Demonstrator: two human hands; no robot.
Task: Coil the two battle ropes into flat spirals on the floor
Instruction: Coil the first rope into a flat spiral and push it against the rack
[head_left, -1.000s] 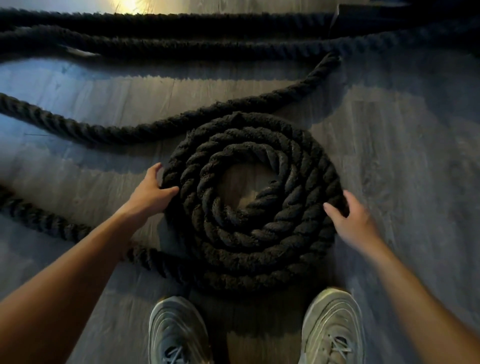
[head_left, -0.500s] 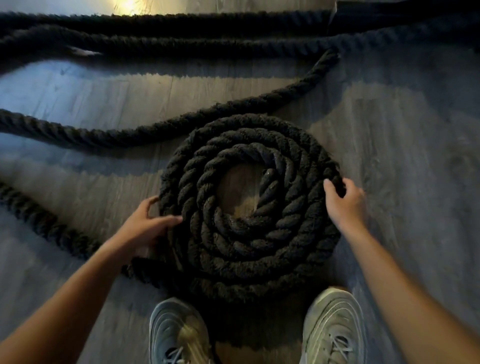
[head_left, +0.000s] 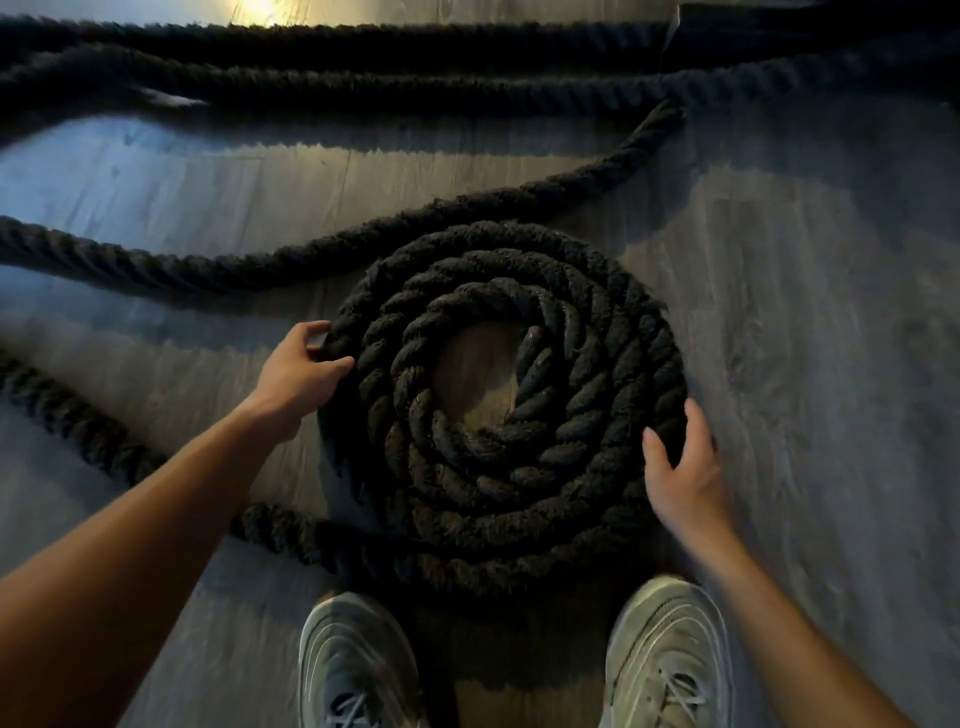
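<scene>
- Nearest us, at 6 o'clock, stand our left shoe (head_left: 358, 670) and right shoe (head_left: 670, 654), toes pointing at the coil and just beside its near edge.
- The coil (head_left: 498, 499) lies flat on the wooden floor (head_left: 805, 312), straight ahead of the shoes. It is a few turns of thick, dark, twisted rope wound round a small bare patch of wood.
- Our left hand (head_left: 298, 371) is at the coil's 9 o'clock, fingers curled over the outer turn and thumb laid on top, clamped on it.
- Our right hand (head_left: 680, 473) is at the coil's 4 o'clock, thumb on top of the outer turn and fingers wrapped against its outside, gripping it.
- The hands are well apart, with the coil between them.
- From the coil's 7 o'clock a tail (head_left: 78, 421) runs out along the floor to the 9 o'clock edge of our view.
- Beyond the coil, a loose length (head_left: 156, 265) sweeps in from 9 o'clock and passes close by the coil's 11 o'clock. It then climbs toward 1 o'clock, and we cannot tell whether it touches the coil.
- Farthest off, at 12 o'clock, two far ropes (head_left: 363, 85) lie side by side across the whole width, with a glare (head_left: 260, 8) on the floor behind them.
</scene>
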